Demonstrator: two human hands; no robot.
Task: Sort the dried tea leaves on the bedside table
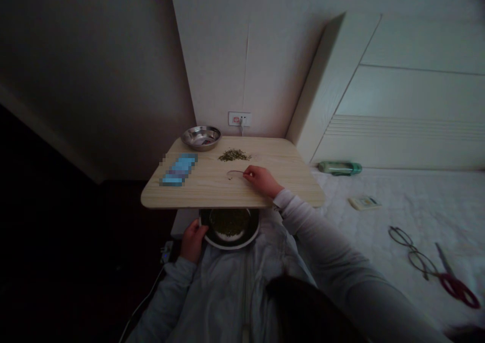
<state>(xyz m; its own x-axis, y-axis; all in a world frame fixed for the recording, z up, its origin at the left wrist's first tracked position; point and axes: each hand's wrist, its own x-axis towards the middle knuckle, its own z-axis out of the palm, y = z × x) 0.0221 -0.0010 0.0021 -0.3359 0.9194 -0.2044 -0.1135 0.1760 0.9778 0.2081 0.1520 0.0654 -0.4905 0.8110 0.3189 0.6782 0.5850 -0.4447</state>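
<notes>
My left hand (192,241) grips the left rim of a dark plate with a pale edge (251,236), held below the table's front edge. Dark green bits (229,222) lie in it. Over the wooden tabletop, my right hand (261,180) is closed in a pinch on a thin, curved strip (235,172), whose kind I cannot make out. Just below the strip are a few tiny dark crumbs (230,179). Beyond my right hand, a small pile of dried green bits (234,155) is spread on the table (204,194).
A metal bowl (200,139) stands at the table's back left, near a blurred blue screen (179,170). On the bed at right lie a green bottle (339,168), a pale flat packet (364,203), eyeglasses (413,251) and red-handled scissors (459,290). A wall socket (239,118) holds a plug.
</notes>
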